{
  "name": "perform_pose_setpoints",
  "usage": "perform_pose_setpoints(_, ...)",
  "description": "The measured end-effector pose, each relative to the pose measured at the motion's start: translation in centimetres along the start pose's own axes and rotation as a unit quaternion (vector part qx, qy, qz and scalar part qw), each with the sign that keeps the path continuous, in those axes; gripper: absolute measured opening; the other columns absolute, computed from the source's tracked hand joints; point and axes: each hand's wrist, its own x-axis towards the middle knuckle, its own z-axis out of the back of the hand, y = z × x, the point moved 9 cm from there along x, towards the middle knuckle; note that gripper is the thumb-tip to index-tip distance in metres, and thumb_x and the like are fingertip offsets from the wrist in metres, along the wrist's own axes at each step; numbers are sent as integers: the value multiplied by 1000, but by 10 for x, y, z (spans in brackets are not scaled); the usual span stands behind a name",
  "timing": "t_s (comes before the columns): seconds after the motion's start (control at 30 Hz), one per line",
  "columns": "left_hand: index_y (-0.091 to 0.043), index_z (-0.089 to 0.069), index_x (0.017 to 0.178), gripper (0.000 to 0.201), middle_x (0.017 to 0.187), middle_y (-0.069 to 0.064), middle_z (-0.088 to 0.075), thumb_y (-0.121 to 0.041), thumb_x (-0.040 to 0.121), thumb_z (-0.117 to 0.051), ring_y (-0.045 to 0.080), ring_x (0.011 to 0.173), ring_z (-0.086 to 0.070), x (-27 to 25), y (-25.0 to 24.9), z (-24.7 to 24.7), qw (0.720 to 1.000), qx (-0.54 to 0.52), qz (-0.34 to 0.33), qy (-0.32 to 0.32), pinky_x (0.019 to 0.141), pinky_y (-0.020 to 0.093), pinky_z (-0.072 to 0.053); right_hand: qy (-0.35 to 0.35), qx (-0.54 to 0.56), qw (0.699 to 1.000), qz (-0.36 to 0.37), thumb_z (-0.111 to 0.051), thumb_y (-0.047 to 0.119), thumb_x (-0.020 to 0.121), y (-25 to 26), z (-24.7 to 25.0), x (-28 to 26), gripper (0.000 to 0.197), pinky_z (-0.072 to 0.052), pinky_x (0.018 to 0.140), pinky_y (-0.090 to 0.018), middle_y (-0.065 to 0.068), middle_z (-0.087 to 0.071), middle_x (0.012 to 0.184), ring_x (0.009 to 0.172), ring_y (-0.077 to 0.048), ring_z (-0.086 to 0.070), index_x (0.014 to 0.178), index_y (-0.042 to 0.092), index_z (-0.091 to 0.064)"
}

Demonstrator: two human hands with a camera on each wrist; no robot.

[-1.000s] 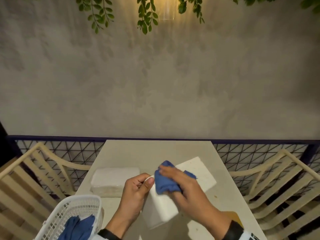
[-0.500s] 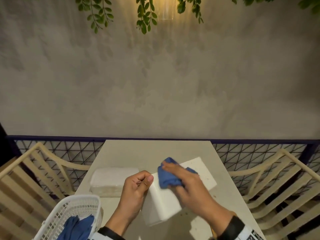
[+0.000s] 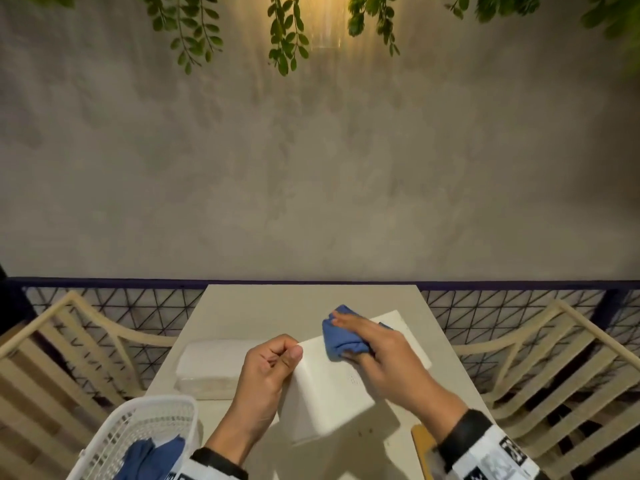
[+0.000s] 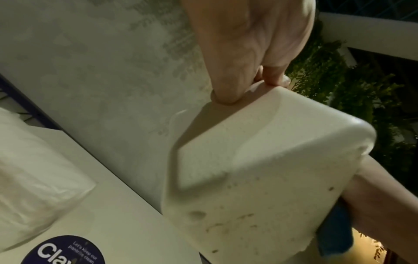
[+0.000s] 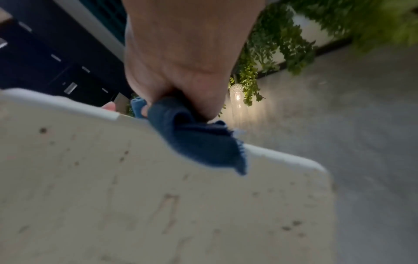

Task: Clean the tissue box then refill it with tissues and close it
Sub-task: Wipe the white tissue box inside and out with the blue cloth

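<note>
A white plastic tissue box [image 3: 332, 393] is tilted up over the table, its underside speckled with brown spots [image 4: 248, 205] [image 5: 158, 196]. My left hand [image 3: 273, 362] pinches the box's upper left corner between thumb and curled fingers [image 4: 226, 96]. My right hand [image 3: 367, 337] grips a crumpled blue cloth [image 3: 341, 336] [image 5: 194, 139] and presses it on the box's upper face near the far edge. A white slab, perhaps the lid [image 3: 408, 334], lies on the table behind the box. A wrapped white tissue pack [image 3: 211, 365] [image 4: 34, 169] lies to the left.
A white mesh basket [image 3: 145, 431] with more blue cloths [image 3: 149, 459] stands at the table's front left corner. Something flat and yellow-brown [image 3: 424, 445] peeks out at the front right. Cream slatted chairs [image 3: 554, 368] flank the table [image 3: 277, 306]; a railing and a grey wall stand behind.
My right hand has slid the blue cloth up the box face toward its far edge. The left hand keeps its grip on the corner, and the box has shifted slightly.
</note>
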Motion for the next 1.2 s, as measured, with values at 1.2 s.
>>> perform_pose_setpoints(1.2,-19,-54,45,40,51,0,-44,-6,83,-57,12,54,-36,-9,-21,69,994,-62,16,-86,54,27,-30,27,-21,998,52,-49,25,88,60,-45,-13,39,-29,110,-31,17,-43,139,131,11,-31,126,17,-56)
